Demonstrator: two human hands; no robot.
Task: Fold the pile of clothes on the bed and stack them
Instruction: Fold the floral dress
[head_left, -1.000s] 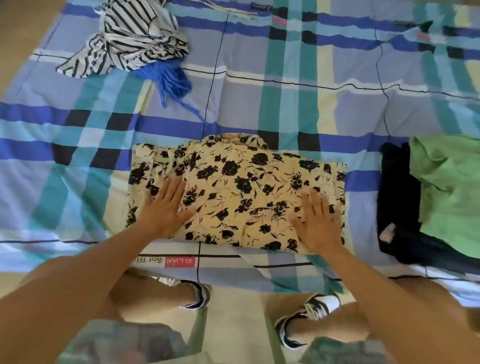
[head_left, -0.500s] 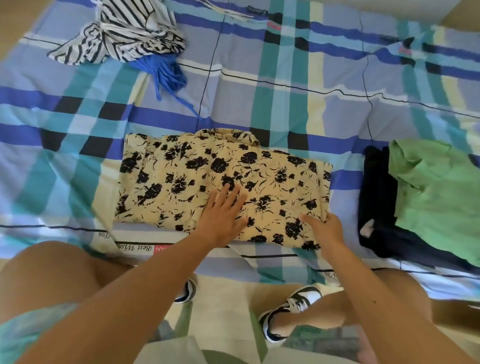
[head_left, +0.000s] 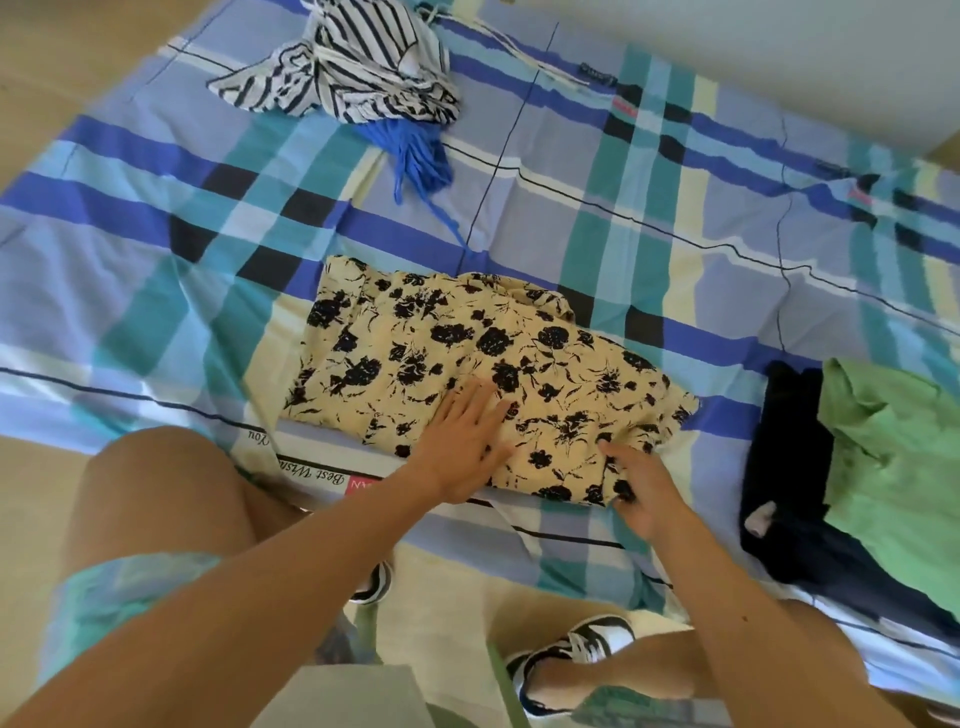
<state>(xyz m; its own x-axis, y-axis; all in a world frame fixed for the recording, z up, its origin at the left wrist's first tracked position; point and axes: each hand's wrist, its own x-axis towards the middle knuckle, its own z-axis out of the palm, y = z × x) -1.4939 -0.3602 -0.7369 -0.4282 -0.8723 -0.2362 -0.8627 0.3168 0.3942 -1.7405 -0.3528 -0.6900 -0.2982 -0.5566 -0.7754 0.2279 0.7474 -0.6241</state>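
Note:
A yellow garment with black flowers (head_left: 415, 358) lies folded into a rough rectangle near the bed's front edge. My left hand (head_left: 462, 441) rests flat on its middle, fingers straight. My right hand (head_left: 641, 488) grips the garment's near right corner, fingers curled under the cloth. To the right lies a stack: a green garment (head_left: 893, 467) on top of a dark navy one (head_left: 784, 457). At the back left lies an unfolded pile: a black-and-white striped garment (head_left: 353, 73) over a blue one (head_left: 415, 156).
The bed carries a blue, teal and yellow checked sheet (head_left: 649, 218) with open room between the garments. Its front edge runs above my knees and my black-and-white shoes (head_left: 587, 644). Tan floor shows at the left.
My left hand slid from the garment's left side to its middle. My right hand went from lying flat to gripping the near right corner. The view shifted left.

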